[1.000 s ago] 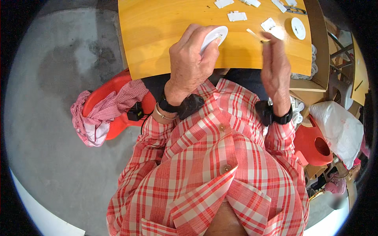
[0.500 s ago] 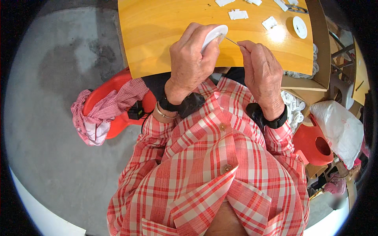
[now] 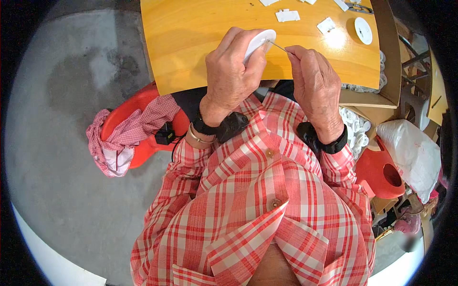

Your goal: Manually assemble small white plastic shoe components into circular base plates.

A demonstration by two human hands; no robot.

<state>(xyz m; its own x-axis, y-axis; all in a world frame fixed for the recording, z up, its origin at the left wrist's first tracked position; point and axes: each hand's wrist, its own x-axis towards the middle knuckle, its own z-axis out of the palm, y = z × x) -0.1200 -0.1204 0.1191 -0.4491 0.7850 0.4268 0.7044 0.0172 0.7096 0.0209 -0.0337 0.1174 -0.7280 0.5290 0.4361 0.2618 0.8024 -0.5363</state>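
Above the near edge of the yellow table (image 3: 191,47), my left hand (image 3: 231,74) grips a white round plastic disc (image 3: 258,43), tilted up between thumb and fingers. My right hand (image 3: 316,83) pinches a thin metal rod (image 3: 278,46). The rod's far tip meets the disc near its middle. What kind of tool the rod is cannot be made out, as my fingers cover its other end. Another white disc (image 3: 363,31) lies flat at the table's right side.
Several white plastic pieces (image 3: 287,15) and dark-handled scissors (image 3: 359,8) lie at the far side. At the right, a cardboard box (image 3: 369,98) contains white parts. A red stool (image 3: 380,174) and white plastic bag (image 3: 411,155) stand below it. Cloth drapes over a red chair (image 3: 138,102) at left.
My right hand has shifted slightly up and to the left, with the rod still touching the disc. My left hand and the disc have hardly moved.
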